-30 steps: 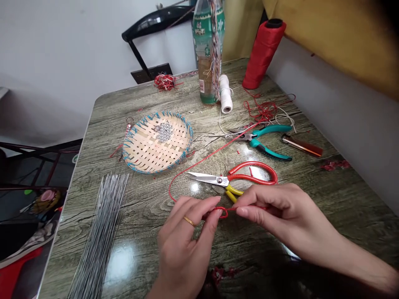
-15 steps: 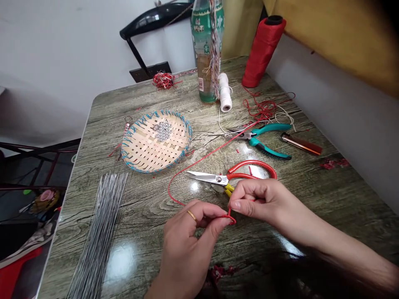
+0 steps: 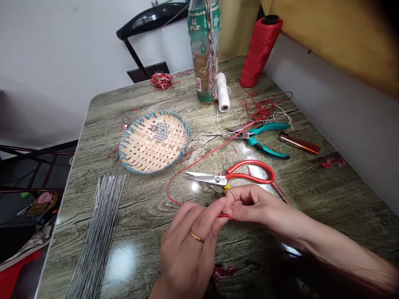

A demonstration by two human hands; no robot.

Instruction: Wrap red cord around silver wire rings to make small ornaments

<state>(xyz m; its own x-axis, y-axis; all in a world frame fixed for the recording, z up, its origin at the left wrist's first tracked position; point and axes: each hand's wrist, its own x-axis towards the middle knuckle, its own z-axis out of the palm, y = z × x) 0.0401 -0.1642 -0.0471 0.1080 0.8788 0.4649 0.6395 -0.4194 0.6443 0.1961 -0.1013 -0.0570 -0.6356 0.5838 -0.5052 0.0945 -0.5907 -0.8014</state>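
Between my two hands is a small loop of red cord. My left hand, with a gold ring on one finger, pinches it between thumb and forefinger. Fingertips of my right hand press together on the same cord and meet the left fingertips, so part of the loop is hidden. A long run of the cord curves from behind my left hand across the table to a red tangle. Just beyond my hands lie scissors with red and yellow handles, the yellow one partly covered by my right hand.
Teal-handled pliers and a lighter lie at the right. A woven basket and a bundle of metal wires are at the left. Behind stand a bottle, a white spool and a red spool.
My right hand has moved slightly left and down, closing the gap to my left fingertips. My left hand has turned, its fingers now folding over the cord. The view has shifted a little.
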